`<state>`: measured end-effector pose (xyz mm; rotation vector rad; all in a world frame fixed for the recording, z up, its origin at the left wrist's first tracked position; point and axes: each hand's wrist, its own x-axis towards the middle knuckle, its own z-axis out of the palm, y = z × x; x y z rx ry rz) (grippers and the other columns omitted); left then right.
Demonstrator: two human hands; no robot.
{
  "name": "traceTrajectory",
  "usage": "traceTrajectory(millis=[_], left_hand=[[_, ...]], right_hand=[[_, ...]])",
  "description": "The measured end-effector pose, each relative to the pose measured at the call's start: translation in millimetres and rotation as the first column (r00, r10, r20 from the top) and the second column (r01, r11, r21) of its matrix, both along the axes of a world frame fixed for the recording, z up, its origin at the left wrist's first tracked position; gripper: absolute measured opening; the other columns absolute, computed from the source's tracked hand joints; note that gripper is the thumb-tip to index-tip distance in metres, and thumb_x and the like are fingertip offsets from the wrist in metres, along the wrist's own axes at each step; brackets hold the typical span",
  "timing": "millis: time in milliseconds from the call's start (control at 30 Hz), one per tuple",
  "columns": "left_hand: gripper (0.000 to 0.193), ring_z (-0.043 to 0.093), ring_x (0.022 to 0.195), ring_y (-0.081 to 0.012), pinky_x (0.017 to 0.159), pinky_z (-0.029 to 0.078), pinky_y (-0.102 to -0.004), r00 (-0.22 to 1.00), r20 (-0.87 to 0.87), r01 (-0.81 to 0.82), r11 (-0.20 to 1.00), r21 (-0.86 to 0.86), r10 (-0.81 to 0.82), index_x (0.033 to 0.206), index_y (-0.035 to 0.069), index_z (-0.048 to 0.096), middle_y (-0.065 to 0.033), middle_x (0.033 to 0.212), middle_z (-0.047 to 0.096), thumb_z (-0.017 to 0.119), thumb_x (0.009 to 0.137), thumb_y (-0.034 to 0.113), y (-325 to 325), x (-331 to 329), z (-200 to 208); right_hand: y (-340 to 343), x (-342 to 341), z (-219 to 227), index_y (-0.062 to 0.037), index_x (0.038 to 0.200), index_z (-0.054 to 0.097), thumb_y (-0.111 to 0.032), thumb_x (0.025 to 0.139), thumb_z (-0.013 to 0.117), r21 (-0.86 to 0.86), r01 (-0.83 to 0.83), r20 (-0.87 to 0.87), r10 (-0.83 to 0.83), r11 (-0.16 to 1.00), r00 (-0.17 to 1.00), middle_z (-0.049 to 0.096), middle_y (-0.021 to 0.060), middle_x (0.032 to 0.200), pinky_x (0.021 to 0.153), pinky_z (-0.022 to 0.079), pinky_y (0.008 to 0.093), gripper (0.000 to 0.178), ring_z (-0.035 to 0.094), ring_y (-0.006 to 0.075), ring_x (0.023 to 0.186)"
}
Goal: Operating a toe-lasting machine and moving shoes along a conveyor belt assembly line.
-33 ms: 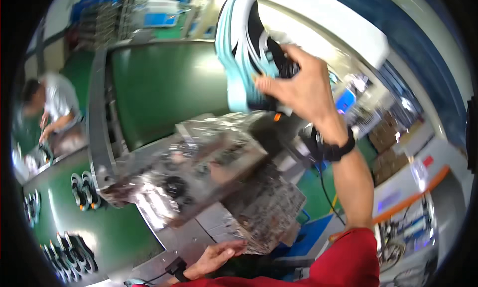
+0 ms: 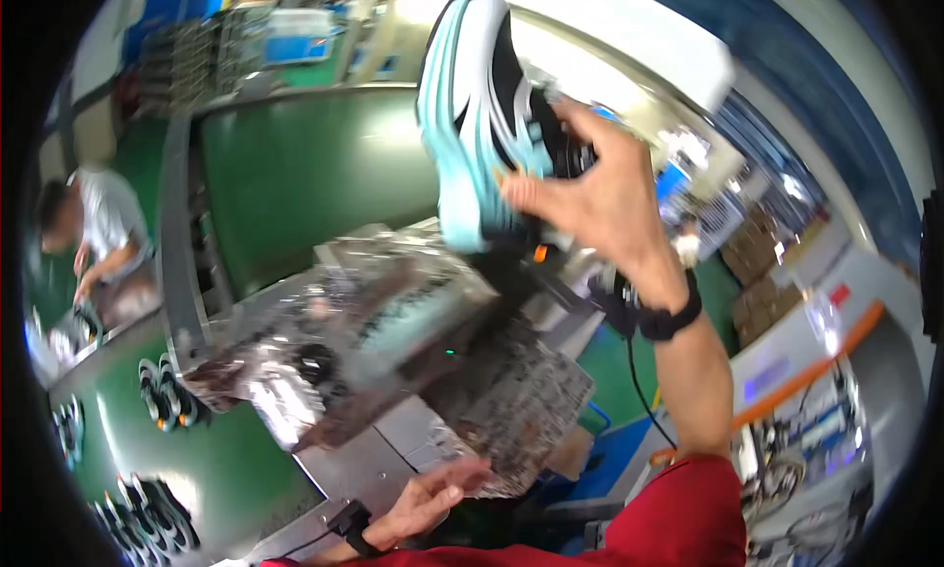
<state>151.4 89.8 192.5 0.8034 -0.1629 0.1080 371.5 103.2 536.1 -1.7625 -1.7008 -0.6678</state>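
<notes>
My right hand (image 2: 605, 193) is closed on a sneaker (image 2: 472, 115) in teal, white and black, gripping it near its laced opening. The sneaker is raised, toe upward, beyond a foil-wrapped machine (image 2: 285, 380). Down at the lower middle, my left hand (image 2: 428, 498) is open with fingers stretched out, holding nothing that shows. Its fingertips are close to the crumpled foil covering (image 2: 536, 410) on the machine's near side; whether they touch it I cannot tell. A blurred pale teal patch shows on the foil top. Both wrists wear black bands.
Behind the machine runs a green conveyor belt (image 2: 315, 164) with a metal edge. Another green surface (image 2: 236, 459) at left carries several shoes (image 2: 147, 513) and a pair (image 2: 167, 395). A person (image 2: 103, 223) works at far left. A dark cable (image 2: 639, 390) hangs by my right forearm.
The sneaker and my right hand sit slightly lower, while the surroundings have shifted a little left in view. A pale teal patch now shows on the foil top.
</notes>
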Motion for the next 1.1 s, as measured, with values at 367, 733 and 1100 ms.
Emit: traceTrajectory(millis=[367, 733, 1100], left_hand=[[0.066, 0.057, 0.114, -0.0284, 0.100, 0.045, -0.0398, 0.960, 0.278, 0.001, 0.995, 0.100, -0.029, 0.139, -0.003, 0.035, -0.0180, 0.126, 0.054, 0.058, 0.086, 0.029, -208.9, 97.8, 105.8], [0.068, 0.037, 0.132, -0.0198, 0.107, 0.032, -0.0328, 0.472, -0.094, 0.824, 0.401, 0.400, -0.877, 0.149, -0.002, 0.021, -0.0144, 0.145, 0.039, 0.052, 0.099, 0.031, -555.6, 50.7, 51.8], [0.093, 0.058, 0.112, -0.0314, 0.092, 0.046, -0.0366, 0.722, -0.130, 0.348, 0.194, 0.917, -0.680, 0.136, -0.014, 0.035, -0.0278, 0.123, 0.056, 0.077, 0.075, 0.043, -894.0, 107.5, -78.1]], right_hand=[[-385.2, -137.4, -111.1, -0.0039, 0.127, 0.052, -0.025, 0.068, 0.082, -0.003, 0.652, -0.597, -0.524, 0.758, 0.607, 0.069, 0.0115, 0.085, 0.075, 0.050, 0.0281, 0.069, 0.067, 0.0164, 0.081], [-682.5, -312.6, -259.3, -0.0007, 0.123, 0.056, -0.003, 0.067, 0.073, 0.161, 0.977, -0.975, -0.178, -0.142, 0.135, 0.062, 0.0071, 0.111, 0.092, 0.046, 0.0298, 0.059, 0.058, 0.0161, 0.102], [-807.0, -445.9, -287.7, 0.0041, 0.124, 0.053, 0.000, 0.071, 0.057, 0.165, 0.663, -0.960, -0.274, -0.731, -0.064, 0.057, 0.0093, 0.113, 0.089, 0.046, 0.0288, 0.053, 0.057, 0.0167, 0.098]])
